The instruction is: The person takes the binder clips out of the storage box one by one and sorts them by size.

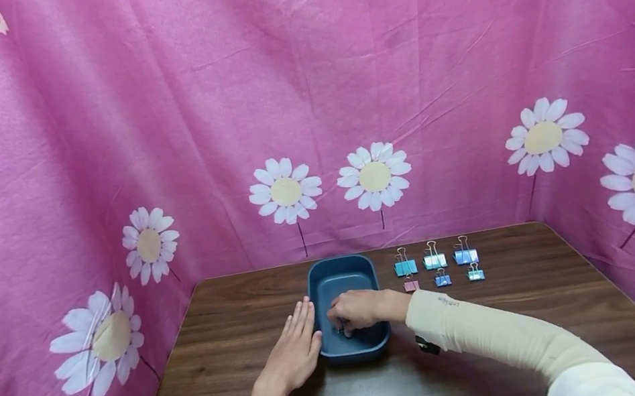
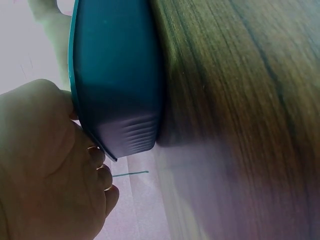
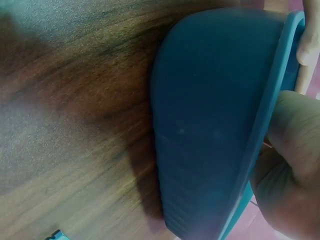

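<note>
A dark teal rectangular bin (image 1: pixel 353 357) stands on the wooden table. My left hand (image 1: pixel 292 356) lies along its left side, fingers straight and touching the rim; in the left wrist view the palm (image 2: pixel 45 165) shows beside the bin's wall. My right hand (image 1: pixel 357 309) reaches down inside the bin with curled fingers. At its fingertips is a small, shiny dark thing with wire-like parts, which looks like a binder clip (image 1: pixel 346 333), mostly hidden by the fingers. In the right wrist view the bin's wall (image 3: pixel 215 100) hides the fingertips.
Right of the bin, binder clips stand in two rows: larger ones, such as a teal clip (image 1: pixel 406 267), at the back, and small ones, such as a pink clip (image 1: pixel 412 285), in front. A pink curtain (image 1: pixel 302 92) with daisies hangs behind the table (image 1: pixel 231 318).
</note>
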{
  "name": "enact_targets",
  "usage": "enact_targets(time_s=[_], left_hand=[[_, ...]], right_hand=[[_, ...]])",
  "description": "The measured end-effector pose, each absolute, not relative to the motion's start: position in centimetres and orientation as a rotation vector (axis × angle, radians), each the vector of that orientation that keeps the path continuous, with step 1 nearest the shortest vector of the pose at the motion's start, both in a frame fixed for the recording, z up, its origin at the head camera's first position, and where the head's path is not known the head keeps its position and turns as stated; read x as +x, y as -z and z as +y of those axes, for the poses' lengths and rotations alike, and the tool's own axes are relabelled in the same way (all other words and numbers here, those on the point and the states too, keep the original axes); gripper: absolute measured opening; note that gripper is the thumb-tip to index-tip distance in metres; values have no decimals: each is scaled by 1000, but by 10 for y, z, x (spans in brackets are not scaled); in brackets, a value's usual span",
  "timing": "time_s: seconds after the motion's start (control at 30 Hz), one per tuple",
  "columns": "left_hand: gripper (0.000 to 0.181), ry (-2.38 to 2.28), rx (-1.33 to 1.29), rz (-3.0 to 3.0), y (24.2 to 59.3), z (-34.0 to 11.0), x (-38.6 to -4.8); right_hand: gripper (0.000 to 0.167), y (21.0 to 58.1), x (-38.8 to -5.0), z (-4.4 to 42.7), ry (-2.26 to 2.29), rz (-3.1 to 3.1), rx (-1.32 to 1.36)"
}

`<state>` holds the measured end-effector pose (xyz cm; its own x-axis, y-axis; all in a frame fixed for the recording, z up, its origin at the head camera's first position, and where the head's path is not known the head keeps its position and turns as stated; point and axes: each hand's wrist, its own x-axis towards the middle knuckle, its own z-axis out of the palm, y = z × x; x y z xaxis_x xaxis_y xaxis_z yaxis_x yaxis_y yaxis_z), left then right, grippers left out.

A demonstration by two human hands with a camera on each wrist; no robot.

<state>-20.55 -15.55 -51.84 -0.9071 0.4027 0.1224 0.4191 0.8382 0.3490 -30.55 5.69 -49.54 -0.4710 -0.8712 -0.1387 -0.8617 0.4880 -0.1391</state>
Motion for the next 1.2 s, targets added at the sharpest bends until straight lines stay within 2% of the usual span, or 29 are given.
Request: enact_targets(time_s=[1.2], left_hand=[[59,624,-657,-2970,516,-153,-206]], right_hand=[[20,475,-312,74,341,2555,-1644]])
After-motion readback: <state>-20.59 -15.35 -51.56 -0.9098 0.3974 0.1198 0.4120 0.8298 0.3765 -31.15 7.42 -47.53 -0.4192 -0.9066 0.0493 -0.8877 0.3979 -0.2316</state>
